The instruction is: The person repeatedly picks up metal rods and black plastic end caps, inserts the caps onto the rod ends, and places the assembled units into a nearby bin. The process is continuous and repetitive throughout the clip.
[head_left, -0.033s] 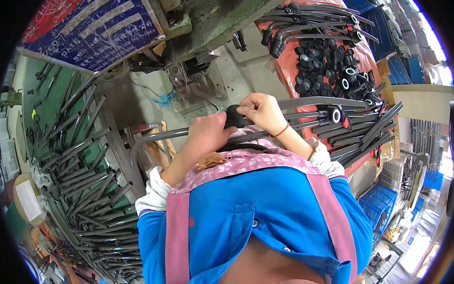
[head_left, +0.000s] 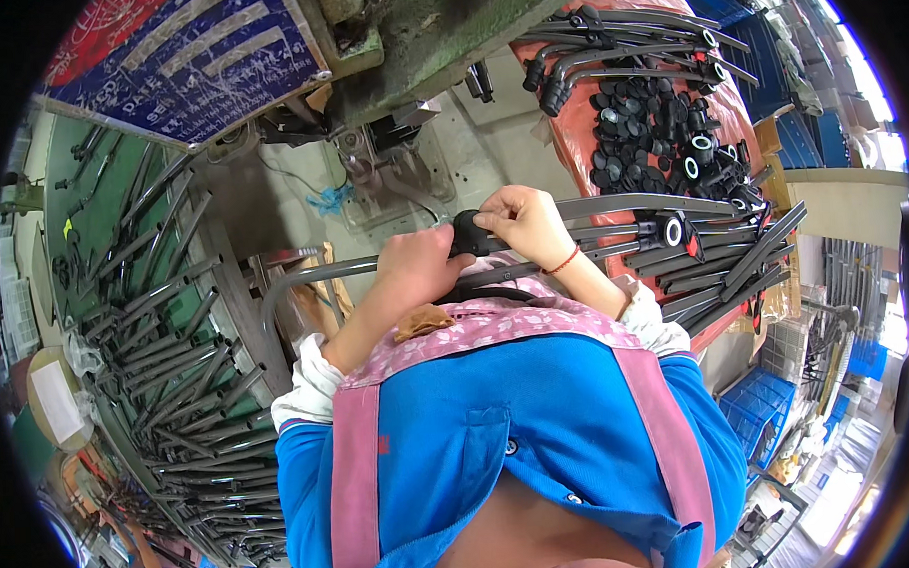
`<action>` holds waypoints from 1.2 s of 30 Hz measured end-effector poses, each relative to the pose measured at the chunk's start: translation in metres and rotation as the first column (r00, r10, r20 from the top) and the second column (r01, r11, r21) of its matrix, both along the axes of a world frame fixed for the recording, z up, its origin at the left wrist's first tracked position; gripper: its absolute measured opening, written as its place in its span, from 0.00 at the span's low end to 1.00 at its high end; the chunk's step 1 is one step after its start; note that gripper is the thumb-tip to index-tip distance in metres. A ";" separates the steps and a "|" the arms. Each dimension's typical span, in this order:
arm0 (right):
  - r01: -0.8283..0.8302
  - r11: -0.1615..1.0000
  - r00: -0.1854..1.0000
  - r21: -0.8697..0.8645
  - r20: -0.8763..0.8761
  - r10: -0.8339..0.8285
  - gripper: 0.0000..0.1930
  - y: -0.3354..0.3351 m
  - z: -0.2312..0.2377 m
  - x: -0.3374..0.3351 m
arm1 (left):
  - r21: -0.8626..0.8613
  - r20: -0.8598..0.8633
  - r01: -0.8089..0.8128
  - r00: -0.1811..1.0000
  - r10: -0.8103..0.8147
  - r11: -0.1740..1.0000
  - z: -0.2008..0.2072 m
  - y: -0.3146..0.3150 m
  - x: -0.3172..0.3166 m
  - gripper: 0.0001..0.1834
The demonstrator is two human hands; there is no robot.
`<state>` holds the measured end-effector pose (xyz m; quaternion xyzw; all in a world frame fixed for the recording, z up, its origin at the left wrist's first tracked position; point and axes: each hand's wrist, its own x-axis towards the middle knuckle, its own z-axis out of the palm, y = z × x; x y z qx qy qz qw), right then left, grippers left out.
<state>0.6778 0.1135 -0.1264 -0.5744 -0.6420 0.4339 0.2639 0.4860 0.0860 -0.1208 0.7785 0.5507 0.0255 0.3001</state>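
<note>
Fingers of my right hand [head_left: 521,225] pinch a black cap [head_left: 466,234] at chest height, while my left hand [head_left: 414,267] grips the grey tube [head_left: 612,206] it goes on. I judge the cap is half seated; next it needs a firm, straight push. More caps [head_left: 649,127] lie far right on the orange tray [head_left: 569,130], tubes [head_left: 146,325] crowd my left; little open room.

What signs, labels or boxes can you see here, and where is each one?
Sign: top left, big tilted blue board with pale lettering and a red corner.
Box: right edge, plain tan carton.
Crates: lower right, blue plastic, ribbed.
Label: far left, pale square sheet on a round tan thing.
</note>
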 end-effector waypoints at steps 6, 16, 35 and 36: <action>-0.055 0.997 0.995 0.051 0.081 0.051 0.10 0.004 0.009 0.003 | 0.021 0.008 -0.004 1.000 0.004 1.000 0.003 0.000 0.000 0.20; -0.163 0.983 0.982 0.080 0.110 0.154 0.10 0.008 0.005 0.006 | 0.004 -0.004 -0.008 1.000 0.008 1.000 0.004 -0.002 0.002 0.20; 0.206 0.770 -0.297 -0.604 -0.788 -0.539 0.23 -0.069 -0.099 0.089 | 0.095 0.060 -0.141 0.989 0.136 0.985 -0.011 0.014 0.007 0.29; 0.240 0.735 -0.326 -0.634 -0.766 -0.554 0.24 -0.062 -0.095 0.085 | 0.098 0.066 -0.156 0.986 0.150 0.983 -0.009 0.015 0.006 0.29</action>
